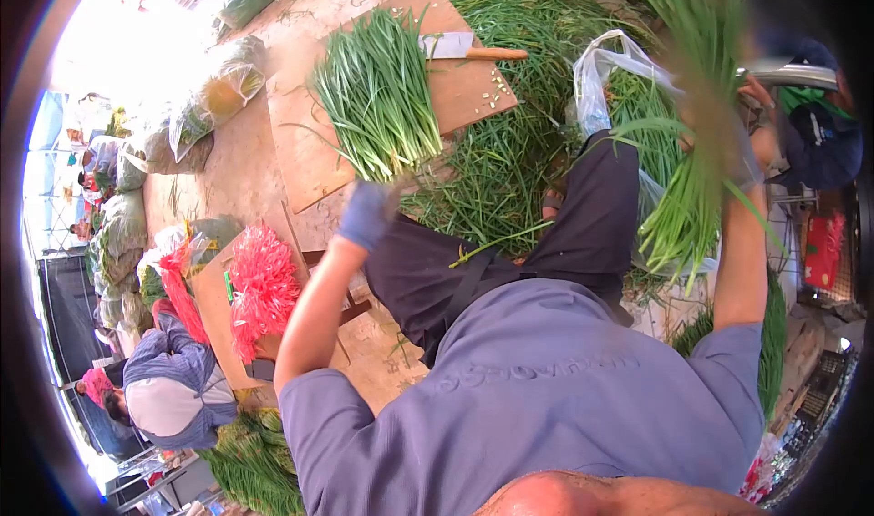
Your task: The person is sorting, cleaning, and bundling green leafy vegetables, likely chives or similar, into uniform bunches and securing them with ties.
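No text can be read with certainty. On the front of the grey-blue shirt [546, 416] there is one row of raised letters [537, 373], in the same colour as the cloth, but their shapes are too unclear for me to give the word. A small white mark [817, 130] on dark cloth [827, 156] at the right is also not readable.
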`<action>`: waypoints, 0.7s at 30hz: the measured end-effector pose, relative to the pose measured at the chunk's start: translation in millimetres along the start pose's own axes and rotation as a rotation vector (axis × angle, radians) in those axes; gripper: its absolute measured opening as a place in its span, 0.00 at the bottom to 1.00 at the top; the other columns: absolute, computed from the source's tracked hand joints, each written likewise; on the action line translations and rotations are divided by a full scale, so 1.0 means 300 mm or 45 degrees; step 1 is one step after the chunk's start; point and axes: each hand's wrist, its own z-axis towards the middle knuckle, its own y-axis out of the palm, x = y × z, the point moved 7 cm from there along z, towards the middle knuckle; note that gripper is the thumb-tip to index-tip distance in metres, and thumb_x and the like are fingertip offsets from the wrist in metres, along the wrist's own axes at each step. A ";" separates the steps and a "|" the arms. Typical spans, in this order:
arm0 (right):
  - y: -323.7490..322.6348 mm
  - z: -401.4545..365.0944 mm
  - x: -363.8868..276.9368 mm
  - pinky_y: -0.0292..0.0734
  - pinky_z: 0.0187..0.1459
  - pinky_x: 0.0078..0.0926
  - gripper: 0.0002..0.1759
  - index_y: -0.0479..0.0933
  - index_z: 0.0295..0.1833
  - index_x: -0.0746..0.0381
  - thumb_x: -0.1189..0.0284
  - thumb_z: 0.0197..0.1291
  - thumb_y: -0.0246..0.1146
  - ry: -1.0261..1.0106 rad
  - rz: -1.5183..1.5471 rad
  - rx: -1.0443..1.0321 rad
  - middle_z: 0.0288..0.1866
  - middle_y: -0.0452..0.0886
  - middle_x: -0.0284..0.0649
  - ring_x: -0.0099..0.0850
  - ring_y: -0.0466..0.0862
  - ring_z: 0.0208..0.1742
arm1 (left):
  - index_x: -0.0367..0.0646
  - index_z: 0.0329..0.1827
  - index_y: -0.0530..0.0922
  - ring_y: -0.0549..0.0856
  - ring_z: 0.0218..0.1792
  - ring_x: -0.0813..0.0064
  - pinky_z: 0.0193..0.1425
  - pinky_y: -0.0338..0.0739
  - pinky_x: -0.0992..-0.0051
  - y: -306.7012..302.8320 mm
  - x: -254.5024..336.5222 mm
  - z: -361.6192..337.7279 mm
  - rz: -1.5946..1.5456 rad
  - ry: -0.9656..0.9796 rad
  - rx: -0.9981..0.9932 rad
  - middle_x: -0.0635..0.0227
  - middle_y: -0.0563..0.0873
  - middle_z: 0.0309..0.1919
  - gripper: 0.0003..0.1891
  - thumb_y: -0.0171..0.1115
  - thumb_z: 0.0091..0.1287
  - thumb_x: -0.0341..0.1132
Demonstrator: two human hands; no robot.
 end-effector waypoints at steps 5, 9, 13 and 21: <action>0.105 0.152 0.040 0.73 0.32 0.22 0.24 0.72 0.65 0.60 0.58 0.71 0.63 0.046 0.109 -0.100 0.34 0.73 0.31 0.21 0.74 0.27 | 0.49 0.52 0.85 0.86 0.32 0.56 0.40 0.78 0.59 -0.260 0.346 0.045 -0.689 0.121 0.272 0.59 0.85 0.26 0.12 0.59 0.70 0.38; 0.335 0.184 0.007 0.73 0.35 0.22 0.25 0.71 0.68 0.61 0.59 0.73 0.61 -0.005 0.263 -0.474 0.35 0.73 0.31 0.21 0.74 0.30 | 0.41 0.47 0.87 0.86 0.37 0.70 0.44 0.81 0.71 -0.251 0.265 0.104 -0.906 -0.443 -0.492 0.56 0.88 0.40 0.13 0.63 0.71 0.42; 0.391 0.164 0.009 0.73 0.37 0.21 0.25 0.70 0.68 0.62 0.60 0.73 0.60 0.014 0.327 -0.509 0.36 0.73 0.31 0.21 0.74 0.30 | 0.43 0.59 0.82 0.86 0.48 0.50 0.52 0.80 0.62 -0.154 0.099 0.013 -0.992 -0.856 -0.459 0.54 0.88 0.48 0.21 0.65 0.68 0.44; 0.371 0.159 0.061 0.73 0.35 0.26 0.24 0.75 0.62 0.59 0.56 0.68 0.65 0.051 0.474 -0.402 0.30 0.71 0.28 0.21 0.73 0.27 | 0.42 0.64 0.80 0.83 0.51 0.73 0.58 0.76 0.75 -0.142 0.275 0.054 -1.586 -0.513 0.049 0.62 0.87 0.49 0.19 0.60 0.74 0.38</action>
